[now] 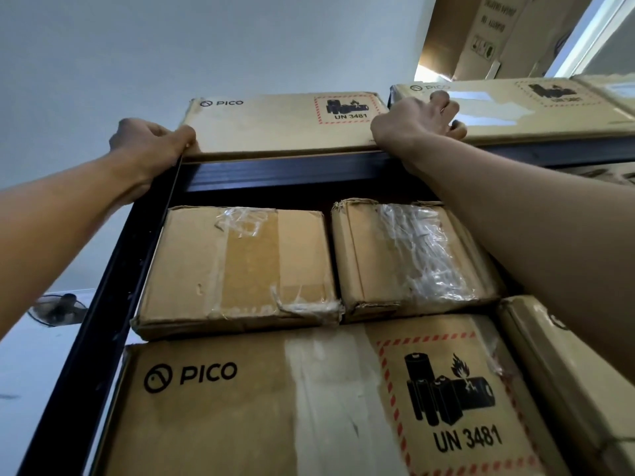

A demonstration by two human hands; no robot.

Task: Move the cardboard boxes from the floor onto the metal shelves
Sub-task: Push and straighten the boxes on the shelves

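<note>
I look up at a black metal shelf unit. On its top shelf lies a flat PICO cardboard box with a UN 3481 battery label. My left hand grips that box's left end, thumb against the front face. My right hand is at its right end, with curled fingers in the gap beside a second PICO box to the right.
Below the top shelf sit two taped plain boxes on a large PICO box. Another box is at the right. A tall carton stands behind. A fan hangs on the white wall at the left.
</note>
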